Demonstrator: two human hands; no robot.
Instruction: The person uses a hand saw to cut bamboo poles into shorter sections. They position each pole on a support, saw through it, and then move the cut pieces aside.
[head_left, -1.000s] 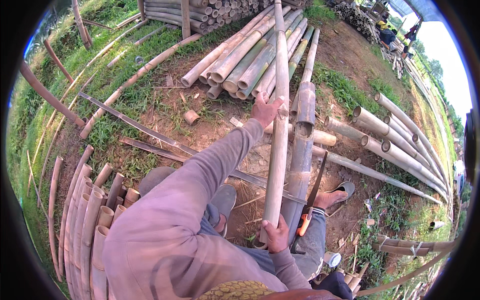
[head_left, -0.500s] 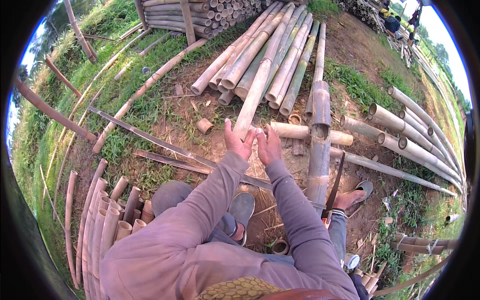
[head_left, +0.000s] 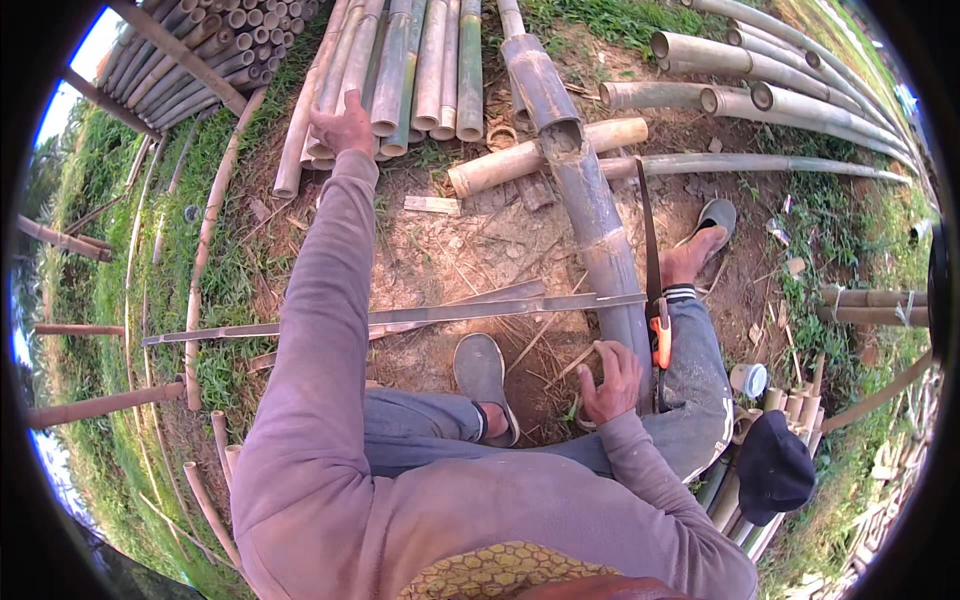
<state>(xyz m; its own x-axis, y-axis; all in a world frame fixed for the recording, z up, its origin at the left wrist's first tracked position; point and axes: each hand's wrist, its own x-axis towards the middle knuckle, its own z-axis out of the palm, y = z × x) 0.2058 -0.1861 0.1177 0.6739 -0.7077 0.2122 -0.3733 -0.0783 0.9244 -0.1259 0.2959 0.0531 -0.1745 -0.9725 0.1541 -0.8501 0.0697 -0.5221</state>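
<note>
My left hand (head_left: 342,126) reaches far forward at the upper left. It is closed round the near end of a bamboo pole (head_left: 347,62), with the thumb pointing up; part of that end is hidden by the hand. Other bamboo poles (head_left: 429,70) lie side by side to its right. My right hand (head_left: 610,385) holds nothing, its fingers loosely bent and apart, just left of a thick bamboo post (head_left: 608,250) with a notch cut in it. A handsaw (head_left: 651,235) with an orange handle stands against the post's right side, near my right leg.
A long thin bamboo strip (head_left: 420,315) lies across in front of me, reaching the post. A short bamboo piece (head_left: 500,168) crosses under the post. More poles (head_left: 730,60) lie at upper right. A dark cap (head_left: 775,468) and white-lidded container (head_left: 748,379) are at lower right.
My hands, together at the pole's end before, are now apart. The left has gone forward and left with the pole, now among the others; the right has drawn back beside the post. My view has turned.
</note>
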